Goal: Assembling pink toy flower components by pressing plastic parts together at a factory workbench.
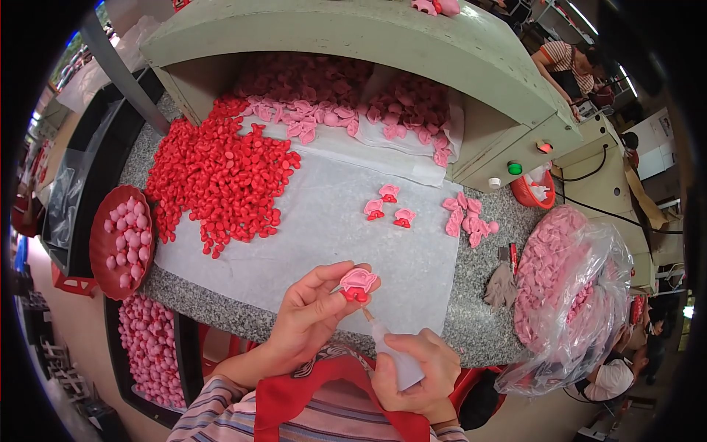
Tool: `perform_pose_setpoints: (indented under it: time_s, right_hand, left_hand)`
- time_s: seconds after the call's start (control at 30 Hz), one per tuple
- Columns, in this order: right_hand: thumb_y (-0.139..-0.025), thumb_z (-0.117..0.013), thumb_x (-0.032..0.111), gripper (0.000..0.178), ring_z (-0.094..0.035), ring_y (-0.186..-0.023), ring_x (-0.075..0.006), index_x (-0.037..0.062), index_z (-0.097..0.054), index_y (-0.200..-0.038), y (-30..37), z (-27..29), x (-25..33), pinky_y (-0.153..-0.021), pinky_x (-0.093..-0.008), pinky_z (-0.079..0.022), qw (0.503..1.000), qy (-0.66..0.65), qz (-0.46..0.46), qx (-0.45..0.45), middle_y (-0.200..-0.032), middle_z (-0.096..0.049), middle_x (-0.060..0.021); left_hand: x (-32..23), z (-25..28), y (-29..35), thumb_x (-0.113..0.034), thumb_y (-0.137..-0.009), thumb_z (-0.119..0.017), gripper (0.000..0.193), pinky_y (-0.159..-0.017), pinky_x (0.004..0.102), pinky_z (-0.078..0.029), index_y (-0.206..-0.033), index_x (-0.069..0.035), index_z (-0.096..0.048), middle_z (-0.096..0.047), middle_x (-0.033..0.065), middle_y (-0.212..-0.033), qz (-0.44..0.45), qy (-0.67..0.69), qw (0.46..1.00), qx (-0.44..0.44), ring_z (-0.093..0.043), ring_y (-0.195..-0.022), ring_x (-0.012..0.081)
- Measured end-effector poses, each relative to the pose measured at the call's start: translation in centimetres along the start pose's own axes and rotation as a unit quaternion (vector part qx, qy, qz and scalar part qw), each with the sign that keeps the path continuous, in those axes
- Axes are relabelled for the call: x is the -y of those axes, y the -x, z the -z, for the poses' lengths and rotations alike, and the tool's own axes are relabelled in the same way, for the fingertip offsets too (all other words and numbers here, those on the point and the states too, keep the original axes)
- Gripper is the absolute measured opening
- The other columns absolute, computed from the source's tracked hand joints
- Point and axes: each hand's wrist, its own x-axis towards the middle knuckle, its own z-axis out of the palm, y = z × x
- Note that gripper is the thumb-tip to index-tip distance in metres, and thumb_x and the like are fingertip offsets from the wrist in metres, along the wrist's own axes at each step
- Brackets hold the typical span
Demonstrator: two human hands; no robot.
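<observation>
Between the thumb and fingers of my left hand [313, 306] is a small pink plastic figure part [359, 281] with a red piece [355, 296] at its bottom. My right hand [423, 368] grips a translucent squeeze bottle [398, 357], whose thin nozzle tip [368, 315] points up toward the red piece, close beneath it. Whether the tip touches the part I cannot tell. Ahead on the white sheet [331, 236] lie several similar pink-and-red parts [389, 194]. A large heap of small red pieces [221, 177] covers the sheet's left side.
A pale green box-shaped machine [346, 33] holds many pink parts [309, 114] in its opening. Pink pieces [468, 219] lie right of the sheet, near a plastic bag of pink parts [567, 287]. At left are a red dish [121, 243] and a black crate [114, 346], both with pink balls.
</observation>
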Motion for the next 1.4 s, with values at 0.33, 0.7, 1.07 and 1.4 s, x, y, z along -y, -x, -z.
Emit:
perform_pose_setpoints:
  time_s: [0.33,0.7,1.07,1.4]
  right_hand:
    - [-0.058,-0.065,0.001,0.029,-0.046,-0.039,-0.0135,0.0000,-0.055,-0.085,-0.21,-0.08,-0.02,-0.036,-0.0221,-0.035,1.000,-0.005,-0.006,-0.001,-0.067,-0.060,-0.0066]
    - [-0.060,-0.061,0.003,0.025,-0.042,-0.038,-0.0144,0.0011,-0.055,-0.084,-0.33,0.20,0.11,-0.037,-0.0241,-0.035,1.000,-0.016,-0.009,-0.012,-0.060,-0.056,-0.0071]
    - [-0.059,-0.061,0.004,0.025,-0.041,-0.037,-0.0140,0.0009,-0.054,-0.084,-0.24,0.09,0.30,-0.036,-0.0240,-0.034,1.000,-0.021,-0.001,-0.013,-0.061,-0.056,-0.0066]
    - [-0.058,-0.061,0.001,0.025,-0.044,-0.038,-0.0148,-0.0008,-0.055,-0.083,-0.06,-0.10,0.24,-0.036,-0.0238,-0.035,0.999,-0.028,0.006,-0.024,-0.063,-0.059,-0.0085]
  left_hand:
    - [-0.12,-0.03,-0.05,-0.007,-0.082,-0.054,0.036,-0.094,0.0373,-0.040,-0.118,-0.004,-0.045,-0.044,0.0165,-0.123,0.003,-0.004,1.000,-0.008,-0.045,-0.113,0.0299]
    - [0.02,0.18,-0.13,-0.006,-0.081,-0.055,0.036,-0.093,0.0375,-0.040,-0.117,-0.004,-0.047,-0.045,0.0166,-0.123,0.006,0.007,1.000,-0.007,-0.045,-0.113,0.0304]
    - [0.01,0.01,0.24,-0.006,-0.081,-0.056,0.038,-0.095,0.0379,-0.039,-0.118,-0.004,-0.047,-0.046,0.0155,-0.122,0.016,-0.002,1.000,0.010,-0.046,-0.113,0.0290]
    - [0.14,-0.07,0.43,-0.004,-0.080,-0.055,0.038,-0.094,0.0373,-0.040,-0.117,-0.004,-0.048,-0.047,0.0159,-0.121,0.012,-0.003,1.000,0.013,-0.047,-0.112,0.0291]
